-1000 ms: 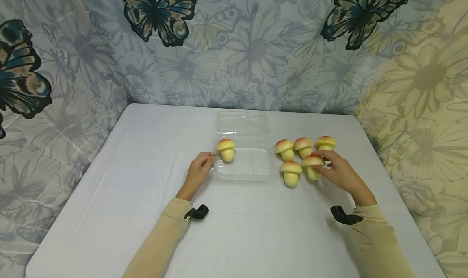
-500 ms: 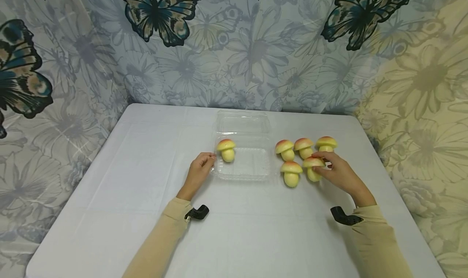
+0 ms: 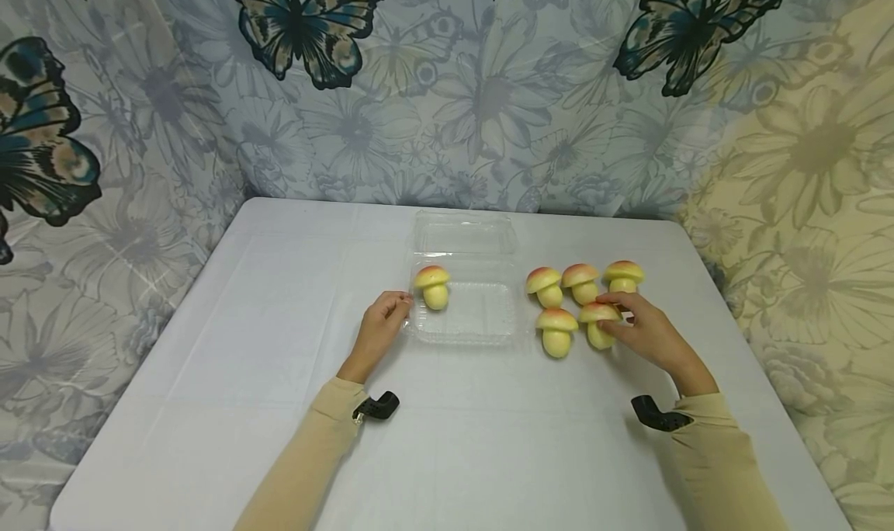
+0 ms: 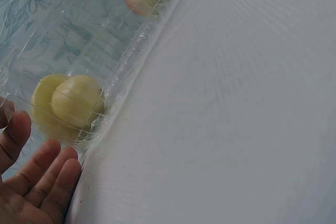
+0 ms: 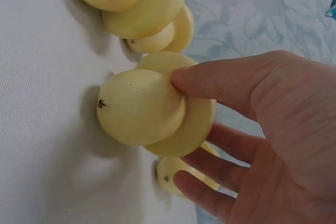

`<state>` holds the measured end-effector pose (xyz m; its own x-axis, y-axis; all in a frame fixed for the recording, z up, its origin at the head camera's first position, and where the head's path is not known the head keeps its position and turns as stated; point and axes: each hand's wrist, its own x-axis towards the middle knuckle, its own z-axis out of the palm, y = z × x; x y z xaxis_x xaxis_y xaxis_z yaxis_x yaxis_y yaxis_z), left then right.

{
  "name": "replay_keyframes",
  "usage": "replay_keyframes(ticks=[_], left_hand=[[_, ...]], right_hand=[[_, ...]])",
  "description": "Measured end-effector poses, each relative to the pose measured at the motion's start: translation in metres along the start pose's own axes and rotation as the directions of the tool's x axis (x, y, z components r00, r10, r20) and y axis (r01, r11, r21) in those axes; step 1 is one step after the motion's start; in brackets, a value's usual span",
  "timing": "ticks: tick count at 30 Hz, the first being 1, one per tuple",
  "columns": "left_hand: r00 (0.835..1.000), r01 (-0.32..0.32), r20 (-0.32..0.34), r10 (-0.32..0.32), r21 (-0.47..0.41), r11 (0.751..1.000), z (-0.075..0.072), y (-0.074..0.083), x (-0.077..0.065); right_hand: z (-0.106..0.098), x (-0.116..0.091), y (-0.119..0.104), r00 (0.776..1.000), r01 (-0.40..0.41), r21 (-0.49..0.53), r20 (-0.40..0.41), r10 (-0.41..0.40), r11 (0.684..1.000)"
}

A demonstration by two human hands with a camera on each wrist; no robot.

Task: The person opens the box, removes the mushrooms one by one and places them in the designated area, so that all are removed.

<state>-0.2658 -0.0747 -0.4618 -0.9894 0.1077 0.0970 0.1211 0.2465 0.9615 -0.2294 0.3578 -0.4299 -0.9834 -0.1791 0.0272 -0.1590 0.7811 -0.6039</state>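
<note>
On the white table lies an open clear plastic clamshell container (image 3: 482, 333), its lid folded back. One toy mushroom (image 3: 434, 289), with a yellow stem and red-yellow cap, sits in its left side. My left hand (image 3: 382, 321) pinches the container's left rim between thumb and forefinger; the other fingers extend beneath in the left wrist view. To the right, my right hand (image 3: 649, 329) pinches another toy mushroom (image 5: 142, 107) with the thumb where the pale stem meets the cap. Its forefinger is hidden behind the cap, while the remaining fingers spread loosely.
Several more toy mushrooms cluster around the right hand, including a front one (image 3: 556, 333), two behind it (image 3: 544, 286) and a far-right one (image 3: 624, 275). Butterfly-patterned fabric (image 3: 482, 112) hangs behind the table. Black wrist mounts (image 3: 660, 414) stick out from both sleeves.
The toy mushroom in my right hand has shifted slightly toward the near side, along with the fingers. My left hand and the container have stayed put.
</note>
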Motion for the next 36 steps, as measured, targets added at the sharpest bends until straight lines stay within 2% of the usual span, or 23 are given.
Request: replay_keyframes(ticks=[28, 36], left_hand=[[1.0, -0.01, -0.003, 0.01, -0.019, 1.0, 0.0007, -0.0012, -0.0003], [1.0, -0.018, -0.009, 0.018, -0.029, 0.999, 0.001, -0.0028, 0.0001]], right_hand=[[-0.0018, 0.0005, -0.0022, 0.999, -0.02, 0.03, 0.044, 0.019, 0.999], [-0.0056, 0.0016, -0.0071, 0.998, 0.002, 0.016, 0.056, -0.003, 1.0]])
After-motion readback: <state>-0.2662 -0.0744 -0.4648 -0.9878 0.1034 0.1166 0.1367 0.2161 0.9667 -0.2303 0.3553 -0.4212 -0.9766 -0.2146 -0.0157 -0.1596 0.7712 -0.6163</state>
